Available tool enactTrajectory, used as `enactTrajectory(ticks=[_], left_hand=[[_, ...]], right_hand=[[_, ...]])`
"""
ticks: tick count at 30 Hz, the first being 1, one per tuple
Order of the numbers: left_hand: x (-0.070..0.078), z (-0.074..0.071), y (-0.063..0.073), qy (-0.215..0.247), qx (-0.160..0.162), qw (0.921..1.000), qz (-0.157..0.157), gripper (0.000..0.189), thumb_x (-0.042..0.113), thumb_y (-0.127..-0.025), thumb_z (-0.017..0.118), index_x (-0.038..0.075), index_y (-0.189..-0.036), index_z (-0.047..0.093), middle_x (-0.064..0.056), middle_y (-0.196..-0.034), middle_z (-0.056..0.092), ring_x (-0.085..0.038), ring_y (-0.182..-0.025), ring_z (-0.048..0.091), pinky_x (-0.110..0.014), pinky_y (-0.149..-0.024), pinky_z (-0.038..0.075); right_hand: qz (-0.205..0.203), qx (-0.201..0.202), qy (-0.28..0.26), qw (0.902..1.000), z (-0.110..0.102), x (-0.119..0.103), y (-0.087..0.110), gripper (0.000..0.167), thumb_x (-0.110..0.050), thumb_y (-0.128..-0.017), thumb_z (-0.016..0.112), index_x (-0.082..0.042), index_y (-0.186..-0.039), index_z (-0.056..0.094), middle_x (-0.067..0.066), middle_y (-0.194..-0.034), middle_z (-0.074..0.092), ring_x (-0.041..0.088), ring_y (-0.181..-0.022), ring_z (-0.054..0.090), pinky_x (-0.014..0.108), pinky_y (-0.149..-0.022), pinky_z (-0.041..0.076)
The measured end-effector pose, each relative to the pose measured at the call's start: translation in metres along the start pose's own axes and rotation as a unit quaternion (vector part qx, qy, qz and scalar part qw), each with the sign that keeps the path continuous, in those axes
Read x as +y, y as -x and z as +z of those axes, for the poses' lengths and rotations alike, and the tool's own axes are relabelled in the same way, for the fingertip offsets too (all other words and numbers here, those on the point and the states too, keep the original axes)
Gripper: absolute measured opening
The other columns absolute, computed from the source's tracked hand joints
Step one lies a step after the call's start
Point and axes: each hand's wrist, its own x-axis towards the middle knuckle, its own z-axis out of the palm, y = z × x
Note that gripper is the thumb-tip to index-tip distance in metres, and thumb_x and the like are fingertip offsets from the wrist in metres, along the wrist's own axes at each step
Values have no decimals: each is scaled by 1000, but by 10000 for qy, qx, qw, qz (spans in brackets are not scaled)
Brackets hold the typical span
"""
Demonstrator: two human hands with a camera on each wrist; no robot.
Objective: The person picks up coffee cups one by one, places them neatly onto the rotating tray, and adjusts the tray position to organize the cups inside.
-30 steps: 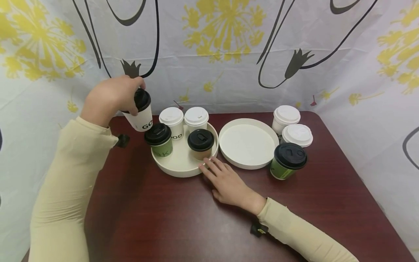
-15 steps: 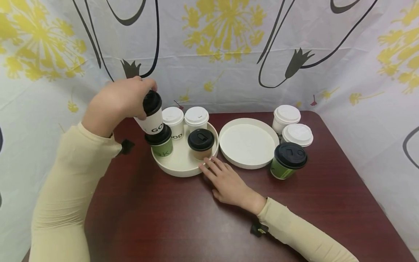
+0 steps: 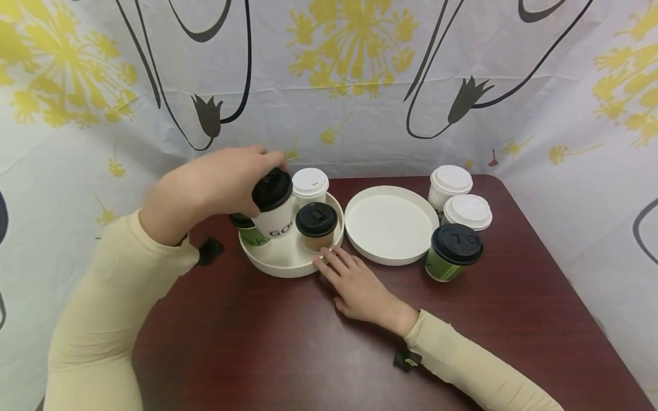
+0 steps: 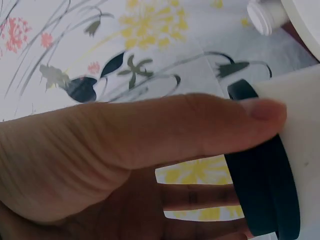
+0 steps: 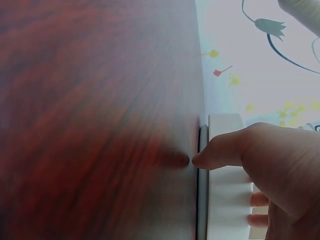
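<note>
My left hand point(image 3: 216, 182) grips a white paper coffee cup point(image 3: 277, 221) by its black lid point(image 4: 265, 192), thumb on one side and fingers on the other. The cup is tilted, over the left round tray point(image 3: 288, 272). On that tray stand a green cup point(image 3: 255, 237), partly covered by my hand and the held cup, a brown cup with a black lid point(image 3: 316, 220) and a white-lidded cup point(image 3: 310, 184). Another white cup is hidden behind the held one. My right hand point(image 3: 362, 292) lies with fingers extended at the tray's front right rim, its thumb point(image 5: 220, 152) low beside the wall.
A second round white tray point(image 3: 390, 222) with nothing on it sits to the right. Beyond it stand two white-lidded cups point(image 3: 450, 180) and a green cup with a black lid point(image 3: 453, 251). A patterned cloth point(image 3: 360, 131) hangs behind the dark red table point(image 3: 288, 342).
My left hand has carried the white cup rightward and down, from beside the left tray to over it, covering the white cup at the back. The right hand has stayed still.
</note>
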Motion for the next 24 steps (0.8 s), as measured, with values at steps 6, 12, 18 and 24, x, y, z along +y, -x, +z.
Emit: enactTrajectory(ticks=[6,12,18,24], left_hand=[[18,10,4,-261,-25,9995,182,66,7,-69,85,14,-127,54,-13,-118,59,-34,-96,66,-47,-75,56],[26,22,1,-586,-281,9978,-86,65,15,-71,85,12,-126,52,-16,-120,59,-35,-97,66,-49,-75,57],[27,39,-3,-752,-462,9961,-76,67,18,-70,86,11,-127,52,-17,-116,60,-36,-97,66,-48,-74,58],[21,60,-10,-708,-507,9962,-85,73,22,-69,89,13,-131,52,-17,-119,61,-36,-97,67,-49,-76,58]], right_hand=[[26,-51,-17,10000,-1,0,0,95,-28,-79,77,-15,-157,25,12,-163,28,34,-150,28,51,-113,39],[27,-75,-20,10000,-1,-1,0,95,-28,-79,76,-16,-158,24,11,-163,28,34,-151,28,51,-113,39],[40,-64,31,10000,-1,-2,0,95,-29,-79,77,-15,-158,24,11,-163,28,34,-151,28,51,-113,39],[21,-62,66,10000,0,-2,0,95,-29,-79,76,-16,-158,24,11,-163,28,34,-150,28,50,-113,40]])
